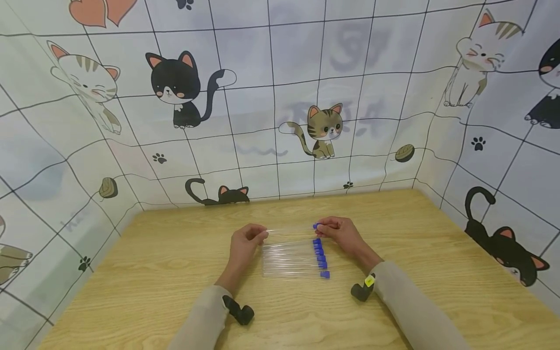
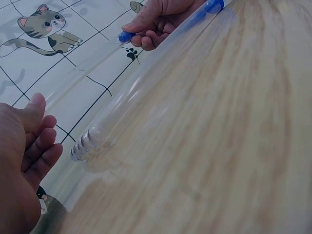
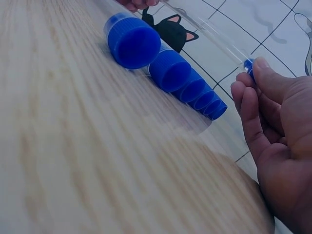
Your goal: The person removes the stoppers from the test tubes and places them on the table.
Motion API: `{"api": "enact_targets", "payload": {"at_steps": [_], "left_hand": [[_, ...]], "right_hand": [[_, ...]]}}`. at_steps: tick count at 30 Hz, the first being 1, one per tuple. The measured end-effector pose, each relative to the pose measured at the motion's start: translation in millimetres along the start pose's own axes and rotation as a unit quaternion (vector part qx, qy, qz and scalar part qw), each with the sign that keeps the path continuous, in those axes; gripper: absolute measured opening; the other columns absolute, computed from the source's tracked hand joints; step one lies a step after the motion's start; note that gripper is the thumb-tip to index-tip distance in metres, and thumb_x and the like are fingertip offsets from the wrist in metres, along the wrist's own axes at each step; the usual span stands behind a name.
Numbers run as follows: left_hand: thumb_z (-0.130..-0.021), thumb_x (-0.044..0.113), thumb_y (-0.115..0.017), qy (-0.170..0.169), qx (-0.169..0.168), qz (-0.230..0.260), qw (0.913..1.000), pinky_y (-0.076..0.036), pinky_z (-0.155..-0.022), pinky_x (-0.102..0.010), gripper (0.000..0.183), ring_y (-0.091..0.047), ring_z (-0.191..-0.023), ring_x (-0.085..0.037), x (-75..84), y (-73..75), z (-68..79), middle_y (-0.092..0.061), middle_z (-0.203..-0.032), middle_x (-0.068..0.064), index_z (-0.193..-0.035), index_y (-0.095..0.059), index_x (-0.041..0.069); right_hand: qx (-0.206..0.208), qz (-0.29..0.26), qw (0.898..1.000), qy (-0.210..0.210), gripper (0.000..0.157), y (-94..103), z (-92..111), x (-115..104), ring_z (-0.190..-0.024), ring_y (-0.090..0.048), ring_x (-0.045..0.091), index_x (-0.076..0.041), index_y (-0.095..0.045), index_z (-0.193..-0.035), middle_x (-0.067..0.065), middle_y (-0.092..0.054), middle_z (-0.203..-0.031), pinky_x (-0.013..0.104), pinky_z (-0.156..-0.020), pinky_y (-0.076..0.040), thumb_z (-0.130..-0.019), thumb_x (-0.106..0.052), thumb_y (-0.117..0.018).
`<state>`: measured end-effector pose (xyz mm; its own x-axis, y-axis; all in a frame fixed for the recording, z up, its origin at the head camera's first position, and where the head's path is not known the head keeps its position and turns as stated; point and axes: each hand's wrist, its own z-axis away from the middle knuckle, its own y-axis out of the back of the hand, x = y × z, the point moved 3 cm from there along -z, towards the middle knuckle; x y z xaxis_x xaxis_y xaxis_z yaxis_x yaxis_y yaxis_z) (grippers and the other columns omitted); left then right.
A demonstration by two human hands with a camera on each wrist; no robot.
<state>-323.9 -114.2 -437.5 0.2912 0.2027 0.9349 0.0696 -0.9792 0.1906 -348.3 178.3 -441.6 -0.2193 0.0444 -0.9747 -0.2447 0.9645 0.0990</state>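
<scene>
Both hands hold one clear plastic test tube [image 1: 288, 230] level beyond a row of similar tubes. My left hand [image 1: 245, 243] pinches its clear end between thumb and fingers. At the other end, my right hand [image 1: 343, 236] pinches the blue cap [image 3: 249, 66]. Just nearer to me, several clear capped tubes [image 1: 288, 257] lie side by side on the wooden table, their blue caps [image 1: 321, 253] all pointing right. The nearest tube's cap [image 1: 325, 274] sits slightly apart from the others. In the right wrist view the row's caps [image 3: 134, 44] show hollow ends.
The wooden table [image 1: 153, 282] runs back to a cloth [image 1: 253, 102] printed with cats and grid lines, which surrounds the back and both sides. Each wrist bears a small black camera [image 1: 240, 311] at the edge of a beige sleeve [image 1: 201, 316].
</scene>
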Motion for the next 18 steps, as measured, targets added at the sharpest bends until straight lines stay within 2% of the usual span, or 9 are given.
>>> {"api": "enact_targets", "payload": {"at_steps": [10,18], "left_hand": [[-0.085,0.015,-0.073,-0.002,0.001,-0.010,1.0000,-0.049,-0.062,-0.026,0.009,-0.061,-0.068,-0.019,-0.2,-0.4,0.1,-0.067,-0.078,-0.006,-0.092,-0.070,0.010],[-0.086,0.018,-0.073,-0.003,0.005,-0.016,0.9999,-0.049,-0.063,-0.026,0.010,-0.062,-0.070,-0.019,2.0,-0.4,1.0,-0.067,-0.078,-0.004,-0.092,-0.070,0.011]], "right_hand": [[-0.011,0.020,1.000,-0.002,0.023,0.9,-0.9,1.3,-0.091,-0.067,0.035,0.011,-0.062,-0.109,0.020,-0.068,-0.098,0.040,-0.081,-0.051,-0.092,-0.005,-0.063],[0.005,0.051,0.999,-0.010,0.026,-0.4,0.4,2.0,-0.088,-0.069,0.027,0.005,-0.066,-0.105,0.015,-0.070,-0.095,0.033,-0.078,-0.053,-0.090,-0.016,-0.067]]}}
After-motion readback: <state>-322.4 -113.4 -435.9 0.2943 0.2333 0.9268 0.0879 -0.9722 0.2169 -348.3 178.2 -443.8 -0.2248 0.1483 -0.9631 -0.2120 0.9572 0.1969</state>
